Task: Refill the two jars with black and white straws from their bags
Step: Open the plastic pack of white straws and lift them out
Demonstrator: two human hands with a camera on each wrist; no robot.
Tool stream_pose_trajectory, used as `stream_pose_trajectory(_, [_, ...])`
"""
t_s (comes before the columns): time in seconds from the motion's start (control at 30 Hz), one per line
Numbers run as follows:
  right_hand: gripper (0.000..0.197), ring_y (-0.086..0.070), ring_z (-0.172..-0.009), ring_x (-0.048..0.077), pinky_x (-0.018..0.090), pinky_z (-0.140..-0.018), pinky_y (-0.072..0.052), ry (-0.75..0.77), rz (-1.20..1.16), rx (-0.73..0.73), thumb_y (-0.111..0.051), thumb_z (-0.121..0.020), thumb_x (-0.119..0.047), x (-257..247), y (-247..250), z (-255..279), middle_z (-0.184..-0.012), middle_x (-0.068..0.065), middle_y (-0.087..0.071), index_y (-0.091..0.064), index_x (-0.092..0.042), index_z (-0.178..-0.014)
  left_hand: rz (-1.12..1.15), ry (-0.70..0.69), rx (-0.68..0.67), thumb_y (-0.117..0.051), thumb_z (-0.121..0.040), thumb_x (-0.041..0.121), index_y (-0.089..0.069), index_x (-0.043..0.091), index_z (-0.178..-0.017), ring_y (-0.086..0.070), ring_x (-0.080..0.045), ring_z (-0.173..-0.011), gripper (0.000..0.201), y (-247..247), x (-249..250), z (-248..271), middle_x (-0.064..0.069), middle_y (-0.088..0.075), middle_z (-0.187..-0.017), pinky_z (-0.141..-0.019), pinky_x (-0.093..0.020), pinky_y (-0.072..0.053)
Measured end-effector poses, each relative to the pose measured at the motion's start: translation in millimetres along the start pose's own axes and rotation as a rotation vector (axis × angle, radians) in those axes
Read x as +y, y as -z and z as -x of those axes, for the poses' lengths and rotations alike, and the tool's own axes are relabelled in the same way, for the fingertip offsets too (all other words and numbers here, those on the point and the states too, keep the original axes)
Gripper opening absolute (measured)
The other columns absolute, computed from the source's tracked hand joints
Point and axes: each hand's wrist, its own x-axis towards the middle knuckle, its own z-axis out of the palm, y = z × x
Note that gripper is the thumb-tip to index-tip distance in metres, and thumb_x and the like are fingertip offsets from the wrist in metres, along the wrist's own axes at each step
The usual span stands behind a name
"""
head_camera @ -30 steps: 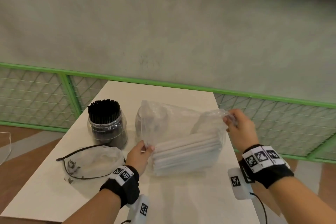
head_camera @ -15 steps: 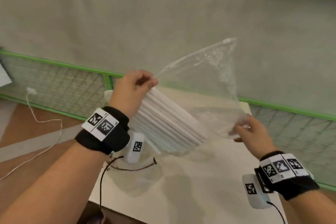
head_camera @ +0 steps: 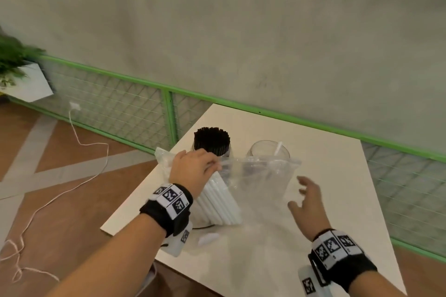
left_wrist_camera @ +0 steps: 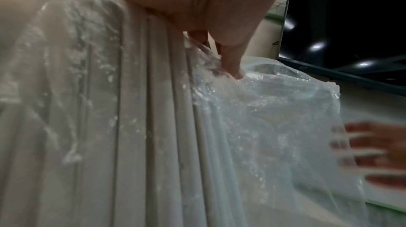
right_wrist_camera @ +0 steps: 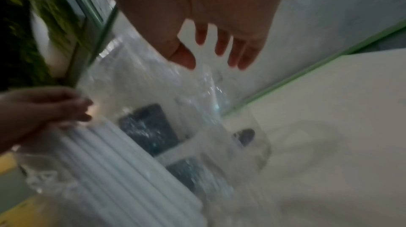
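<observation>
A clear plastic bag of white straws stands on end on the white table, in front of the two jars. My left hand pinches the bag's top edge; the left wrist view shows the fingers closed on the plastic above the straws. My right hand hovers open with spread fingers just right of the bag, holding nothing, as the right wrist view confirms for this hand. Behind the bag stand a jar full of black straws and a clear jar with one white straw.
A small white scrap lies on the table near my left wrist. A green wire fence runs behind the table. On the floor to the left are a planter and a white cable. The table's left edge is close to my left forearm.
The bag came down from mid-air and now stands on the table. My right hand let go of its lower end and opened. My left hand still holds the top.
</observation>
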Motion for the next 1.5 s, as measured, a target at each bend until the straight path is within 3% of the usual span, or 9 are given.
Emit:
stream_pose_trajectory(0.13, [0.045,-0.039,-0.118,0.017,0.031,-0.105,-0.031,0.496,0.040,0.354,-0.056,-0.081,-0.007,-54.4,25.4,4.8,-0.125,0.005,-0.044,-0.046,-0.012,-0.125,0.057,-0.046,0.030,-0.056,-0.088,0.043,-0.067,0.030,-0.091,-0.058,-0.012,-0.083,0.016,-1.1,0.3,-10.0,0.012,-0.062,-0.090,-0.090,-0.038,-0.038])
stream_pose_trajectory(0.3, [0.043,-0.046,-0.112,0.021,0.037,-0.093,-0.038,0.836,0.585,0.057,-0.063,-0.078,-0.028,-110.1,5.5,-8.9,-0.117,-0.005,-0.058,-0.054,-0.024,-0.119,0.087,-0.113,0.049,-0.064,-0.082,0.041,-0.066,0.031,-0.100,-0.055,-0.015,-0.084,0.020,-7.0,0.0,-11.1,0.010,-0.056,-0.092,-0.086,-0.041,-0.044])
stream_pose_trajectory(0.5, [0.022,-0.056,-0.079,0.020,0.037,-0.072,-0.045,0.736,0.728,-0.071,-0.077,-0.072,-0.015,-116.1,-10.5,-31.6,-0.076,-0.013,-0.062,-0.061,-0.027,-0.082,-0.224,-0.083,-0.019,-0.051,-0.069,0.074,-0.054,0.037,-0.102,-0.049,-0.016,-0.103,0.050,24.5,-10.2,-0.1,0.013,-0.052,-0.105,-0.102,-0.044,-0.029])
stream_pose_trajectory(0.63, [0.003,-0.050,-0.110,0.018,0.045,-0.099,-0.035,0.580,0.686,-0.274,-0.056,-0.085,-0.026,-116.5,-0.9,-28.5,-0.092,-0.012,-0.063,-0.058,-0.025,-0.084,-0.305,-0.059,-0.125,-0.053,-0.068,0.075,-0.055,0.039,-0.093,-0.043,-0.014,-0.118,0.044,43.9,-34.5,5.6,0.017,-0.051,-0.109,-0.111,-0.058,-0.007])
stream_pose_trajectory(0.8, [0.072,-0.061,-0.080,0.017,0.036,-0.075,-0.048,0.412,0.625,-0.352,-0.011,-0.084,-0.066,-124.7,2.3,-30.0,-0.074,-0.002,-0.065,-0.061,-0.016,-0.071,-0.315,-0.243,0.024,-0.078,-0.060,0.052,-0.053,0.029,-0.064,-0.057,-0.019,-0.088,0.034,48.8,-48.8,6.1,0.011,-0.056,-0.085,-0.102,-0.057,-0.030])
stream_pose_trajectory(0.9, [0.065,-0.059,-0.068,0.019,0.032,-0.062,-0.046,0.293,0.649,-0.297,-0.022,-0.094,-0.060,-127.8,2.1,-33.8,-0.070,0.001,-0.063,-0.063,-0.013,-0.076,-0.319,-0.370,0.071,-0.078,-0.062,0.048,-0.052,0.028,-0.063,-0.057,-0.017,-0.080,0.033,50.6,-53.5,9.0,0.014,-0.056,-0.075,-0.098,-0.053,-0.036])
stream_pose_trajectory(1.03, [0.025,-0.059,-0.095,0.019,0.031,-0.076,-0.048,0.231,0.791,-0.382,-0.061,-0.084,-0.046,-129.1,-0.8,-33.8,-0.108,-0.006,-0.063,-0.060,-0.022,-0.090,-0.361,-0.514,0.103,-0.070,-0.072,0.040,-0.052,0.028,-0.069,-0.057,-0.017,-0.078,0.022,52.3,-68.9,13.3,0.014,-0.055,-0.071,-0.099,-0.052,-0.034])
stream_pose_trajectory(1.17, [0.080,-0.043,-0.117,0.019,0.033,-0.089,-0.045,0.222,0.907,-0.484,-0.071,-0.070,-0.058,-124.6,-6.8,-28.5,-0.142,-0.010,-0.033,-0.034,-0.036,-0.138,-0.430,-0.592,0.135,-0.063,-0.077,0.022,-0.052,0.024,-0.070,-0.055,-0.018,-0.073,0.013,50.1,-76.2,14.7,0.010,-0.052,-0.067,-0.093,-0.047,-0.038])
stream_pose_trajectory(1.5, [0.100,-0.039,-0.124,0.019,0.033,-0.094,-0.045,0.186,0.857,-0.489,-0.073,-0.065,-0.061,-106.7,-24.6,-9.7,-0.150,-0.012,-0.017,-0.018,-0.036,-0.145,-0.427,-0.712,-0.045,-0.058,-0.066,0.002,-0.047,0.024,-0.082,-0.049,-0.017,-0.071,0.029,51.5,-99.5,11.6,0.006,-0.051,-0.078,-0.071,-0.029,-0.034])
